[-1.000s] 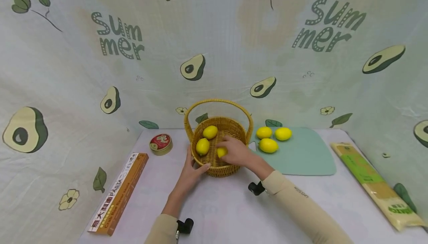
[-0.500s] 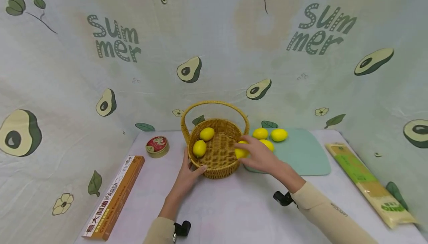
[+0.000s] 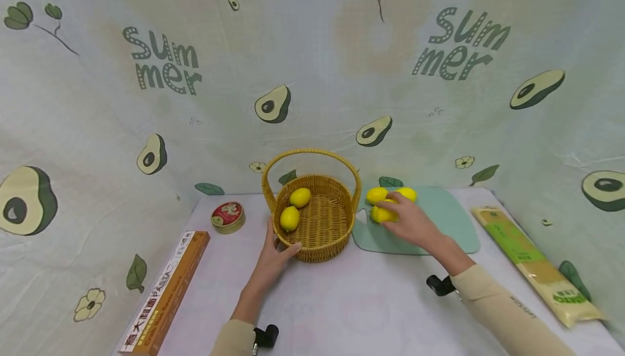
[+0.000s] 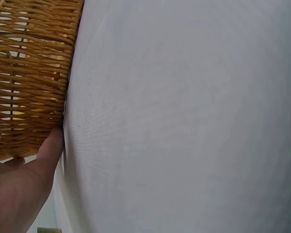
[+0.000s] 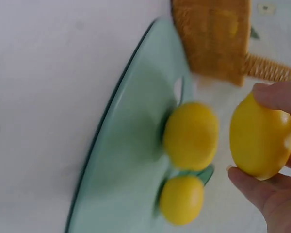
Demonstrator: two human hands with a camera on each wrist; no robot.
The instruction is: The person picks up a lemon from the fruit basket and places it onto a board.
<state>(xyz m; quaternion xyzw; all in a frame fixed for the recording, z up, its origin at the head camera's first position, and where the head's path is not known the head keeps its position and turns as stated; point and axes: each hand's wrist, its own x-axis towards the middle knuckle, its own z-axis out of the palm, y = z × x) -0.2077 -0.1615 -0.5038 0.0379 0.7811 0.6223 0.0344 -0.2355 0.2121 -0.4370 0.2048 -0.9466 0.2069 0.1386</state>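
We note right hand [image 3: 414, 221] clamped on one lemon [image 5: 259, 138], right-wrist-view axis roughly twelve-to-six; left hand [image 3: 273, 258] spread against basket [image 3: 318, 254] of two.

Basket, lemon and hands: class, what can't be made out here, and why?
Head view: left hand, some fingers hidden by the basket or the hand itself.
Right wrist view: held lemon, partly covered by the right hand, itself cut off by the right edge.
Left wrist view: rest of the basket, beyond the frame.
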